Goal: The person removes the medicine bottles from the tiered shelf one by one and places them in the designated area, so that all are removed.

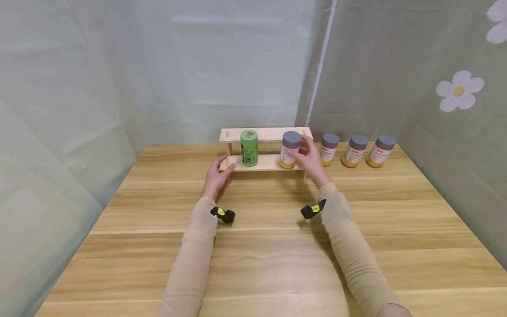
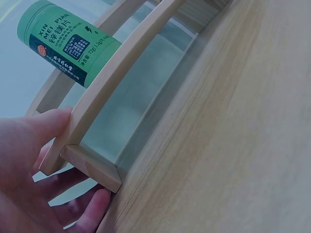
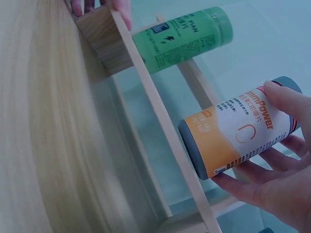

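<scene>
A small two-tier wooden shelf [image 1: 269, 162] stands near the back of the table. My left hand [image 1: 215, 178] grips the left end of its lower board, thumb on top and fingers curled beneath, as the left wrist view shows. A green bottle [image 2: 68, 43] with Chinese lettering stands upright on that lower board. In my right hand [image 1: 313, 163] is a supplement bottle [image 3: 243, 128] with a grey cap and a white-and-orange label. Thumb and fingers hold it around its upper part from the right. Its base is right at the lower board, toward the shelf's right end.
Three more grey-capped bottles of the same look, a near one [image 1: 328, 152], a middle one [image 1: 354, 154] and a far one [image 1: 379, 154], stand in a row right of the shelf. Curtains [image 1: 237, 66] hang close behind the table [image 1: 257, 264] and along both sides.
</scene>
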`<state>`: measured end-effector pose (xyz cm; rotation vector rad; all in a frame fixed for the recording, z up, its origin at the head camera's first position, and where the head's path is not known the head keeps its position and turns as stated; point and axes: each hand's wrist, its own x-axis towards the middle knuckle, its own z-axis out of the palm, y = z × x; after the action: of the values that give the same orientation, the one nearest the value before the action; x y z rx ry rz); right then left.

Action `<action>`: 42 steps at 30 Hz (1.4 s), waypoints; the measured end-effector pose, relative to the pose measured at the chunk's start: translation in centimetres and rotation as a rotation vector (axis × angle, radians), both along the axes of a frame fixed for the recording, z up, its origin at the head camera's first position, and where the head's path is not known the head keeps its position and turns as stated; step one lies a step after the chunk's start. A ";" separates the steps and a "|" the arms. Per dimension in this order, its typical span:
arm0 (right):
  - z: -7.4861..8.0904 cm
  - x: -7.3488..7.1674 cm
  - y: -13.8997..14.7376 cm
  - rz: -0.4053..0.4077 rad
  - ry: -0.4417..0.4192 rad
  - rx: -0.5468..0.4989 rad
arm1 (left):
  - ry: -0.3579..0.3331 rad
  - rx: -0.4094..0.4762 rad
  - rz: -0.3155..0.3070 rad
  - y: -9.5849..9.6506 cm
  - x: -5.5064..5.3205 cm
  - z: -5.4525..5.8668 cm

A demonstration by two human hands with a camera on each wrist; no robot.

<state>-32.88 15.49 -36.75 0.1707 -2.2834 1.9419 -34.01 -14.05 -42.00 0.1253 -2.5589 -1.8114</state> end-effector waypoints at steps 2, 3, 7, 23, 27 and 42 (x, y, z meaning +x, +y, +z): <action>0.1 0.0 0.3 -0.002 0.017 -0.011 | 0.008 -0.005 -0.004 -0.1 -0.1 0.0; 0.1 -0.1 0.4 -0.003 0.023 -0.021 | 0.012 -0.006 -0.005 -0.1 -0.2 0.0; 0.4 0.0 1.1 -0.015 0.036 -0.031 | 0.024 -0.009 -0.005 -0.1 -0.4 0.0; 0.4 0.5 5.0 -0.066 -0.001 -0.003 | 0.001 0.005 -0.020 0.4 -1.0 -0.6; 0.5 0.7 5.7 -0.071 -0.024 -0.022 | 0.004 -0.004 -0.023 0.3 -0.9 -0.5; 0.1 1.6 7.9 -0.045 -0.005 -0.002 | 0.007 -0.017 -0.034 0.1 -0.8 -0.5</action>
<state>-31.33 23.41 -36.61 0.1140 -2.2678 1.9249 -34.82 -13.99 -42.48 0.0755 -2.5877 -1.7973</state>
